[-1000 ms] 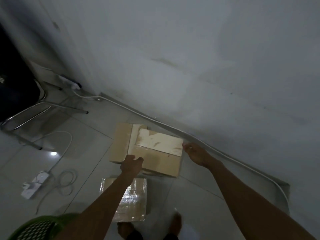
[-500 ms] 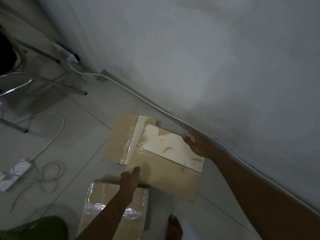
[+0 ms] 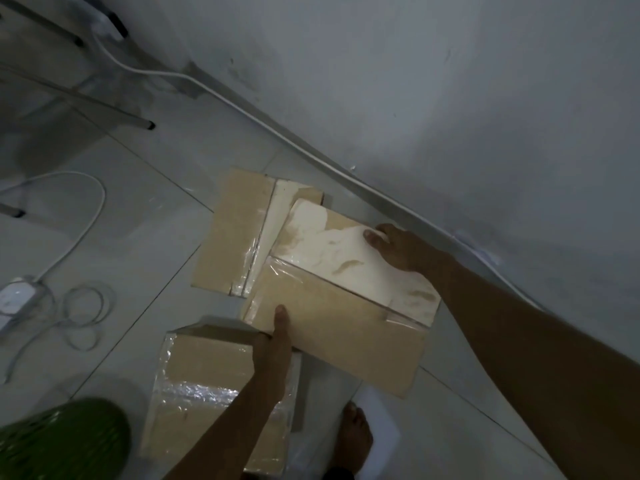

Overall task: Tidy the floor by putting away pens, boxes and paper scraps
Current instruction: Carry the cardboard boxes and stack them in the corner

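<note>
A flattened cardboard box (image 3: 343,306), brown with a white flap, is lifted off the floor between my hands. My left hand (image 3: 275,336) grips its near left edge, thumb on top. My right hand (image 3: 398,249) holds the far right edge by the white flap. Beneath it, further left, a second flat cardboard box (image 3: 235,233) lies on the tiles. A third box (image 3: 207,386) wrapped in shiny clear plastic lies nearer to me, partly hidden by my left forearm.
A green basket (image 3: 59,441) sits at the bottom left. White cables (image 3: 79,306) and a power strip (image 3: 14,296) lie on the left floor. Chair legs (image 3: 104,109) stand at top left. The wall and a cable duct (image 3: 346,174) run diagonally. My bare foot (image 3: 356,434) is below.
Both hands took hold of the top flat box and raised it toward me, off the box underneath. The view dipped lower and closer.
</note>
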`<state>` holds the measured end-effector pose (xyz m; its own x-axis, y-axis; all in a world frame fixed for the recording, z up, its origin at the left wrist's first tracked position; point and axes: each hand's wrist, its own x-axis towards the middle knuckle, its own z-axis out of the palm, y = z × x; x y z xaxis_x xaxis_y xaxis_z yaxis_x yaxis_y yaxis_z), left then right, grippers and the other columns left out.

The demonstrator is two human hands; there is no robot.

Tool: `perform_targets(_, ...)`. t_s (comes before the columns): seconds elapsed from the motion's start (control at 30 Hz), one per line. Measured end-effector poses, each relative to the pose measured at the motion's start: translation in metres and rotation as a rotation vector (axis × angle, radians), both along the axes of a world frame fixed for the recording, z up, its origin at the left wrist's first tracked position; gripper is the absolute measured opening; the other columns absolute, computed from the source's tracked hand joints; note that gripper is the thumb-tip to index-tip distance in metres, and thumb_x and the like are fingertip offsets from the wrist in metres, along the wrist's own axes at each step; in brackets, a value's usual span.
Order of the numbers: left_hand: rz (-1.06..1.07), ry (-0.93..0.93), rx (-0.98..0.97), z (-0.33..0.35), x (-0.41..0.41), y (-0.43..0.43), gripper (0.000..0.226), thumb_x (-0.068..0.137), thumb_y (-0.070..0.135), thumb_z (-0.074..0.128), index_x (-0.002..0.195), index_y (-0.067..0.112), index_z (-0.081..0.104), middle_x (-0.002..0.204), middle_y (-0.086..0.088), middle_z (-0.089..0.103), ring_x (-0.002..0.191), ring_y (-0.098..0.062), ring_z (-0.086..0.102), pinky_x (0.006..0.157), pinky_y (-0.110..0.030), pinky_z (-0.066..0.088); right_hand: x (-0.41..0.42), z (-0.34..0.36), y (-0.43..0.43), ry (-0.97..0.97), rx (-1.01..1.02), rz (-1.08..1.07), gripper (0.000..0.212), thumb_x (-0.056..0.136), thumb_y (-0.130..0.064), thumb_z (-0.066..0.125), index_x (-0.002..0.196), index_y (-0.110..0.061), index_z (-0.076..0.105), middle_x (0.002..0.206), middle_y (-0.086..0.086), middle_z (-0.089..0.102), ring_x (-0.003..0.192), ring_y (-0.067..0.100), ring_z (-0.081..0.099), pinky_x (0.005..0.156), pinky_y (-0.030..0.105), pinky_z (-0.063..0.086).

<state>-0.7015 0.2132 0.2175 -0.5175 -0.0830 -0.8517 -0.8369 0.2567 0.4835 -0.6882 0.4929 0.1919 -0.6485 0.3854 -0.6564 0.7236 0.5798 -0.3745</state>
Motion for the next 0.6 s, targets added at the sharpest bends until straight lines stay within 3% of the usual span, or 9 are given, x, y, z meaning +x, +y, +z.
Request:
perform_targets(0.07, -0.040, 0.175, -0.088, 0.004, -0.017, 0.002, 0.042, 0.093, 0.047, 0.050, 0.113, 0.011, 0.059, 0.107, -0.008, 0.062, 0.102, -0.027, 0.059, 0.086, -0.033, 0.048, 0.003, 0.000, -0.001, 0.001, 0.035, -0.046, 0.075, 0.090, -0.071, 0.026, 0.132, -0.013, 0.049, 0.133, 0.016, 0.056, 0.121, 0.033, 0.053, 0.102, 0.045, 0.042)
perform_targets(0.13, -0.059, 0.327, -0.077, 0.008, -0.045, 0.005, 0.038, 0.093, 0.044, 0.053, 0.112, 0.012, 0.060, 0.102, -0.003, 0.063, 0.105, -0.027, 0.061, 0.088, -0.035, 0.051, 0.007, 0.005, -0.005, 0.045, 0.111, -0.156, 0.074, 0.090, -0.070, 0.024, 0.121, -0.012, 0.057, 0.125, 0.018, 0.061, 0.116, 0.034, 0.057, 0.098, 0.044, 0.045)
perform_targets(0.2, -0.100, 0.337, -0.034, 0.011, -0.070, 0.008, 0.039, 0.093, 0.041, 0.056, 0.119, 0.012, 0.057, 0.111, -0.003, 0.062, 0.108, -0.025, 0.060, 0.095, -0.042, 0.050, 0.014, 0.009, -0.016, 0.039, 0.125, -0.218, 0.075, 0.090, -0.071, 0.023, 0.113, -0.009, 0.060, 0.119, 0.019, 0.062, 0.111, 0.035, 0.059, 0.094, 0.043, 0.047)
perform_targets(0.3, -0.210, 0.304, 0.027, 0.007, -0.099, 0.016, 0.034, 0.094, 0.026, 0.056, 0.123, 0.008, 0.058, 0.121, -0.009, 0.062, 0.108, -0.026, 0.059, 0.097, -0.043, 0.049, 0.023, 0.011, -0.039, -0.010, 0.080, -0.262, 0.081, 0.089, -0.072, 0.026, 0.119, -0.004, 0.058, 0.121, 0.020, 0.061, 0.111, 0.035, 0.059, 0.093, 0.042, 0.048)
perform_targets(0.47, -0.408, 0.283, 0.058, -0.006, -0.115, 0.014, 0.033, 0.096, 0.017, 0.051, 0.128, 0.019, 0.053, 0.116, -0.004, 0.061, 0.088, -0.014, 0.059, 0.064, -0.026, 0.049, 0.027, 0.002, -0.060, -0.058, 0.037, -0.367, 0.083, 0.087, -0.074, 0.026, 0.125, -0.006, 0.053, 0.123, 0.019, 0.059, 0.110, 0.036, 0.058, 0.091, 0.042, 0.047)
perform_targets(0.6, -0.470, 0.207, 0.076, -0.019, -0.108, 0.006, 0.047, 0.097, 0.042, 0.044, 0.141, 0.029, 0.037, 0.121, 0.000, 0.053, 0.107, -0.022, 0.055, 0.086, -0.037, 0.049, 0.034, -0.010, -0.070, 0.017, -0.120, -0.560, 0.083, 0.083, -0.080, 0.031, 0.132, -0.016, 0.050, 0.127, 0.009, 0.058, 0.115, 0.032, 0.056, 0.090, 0.035, 0.042)
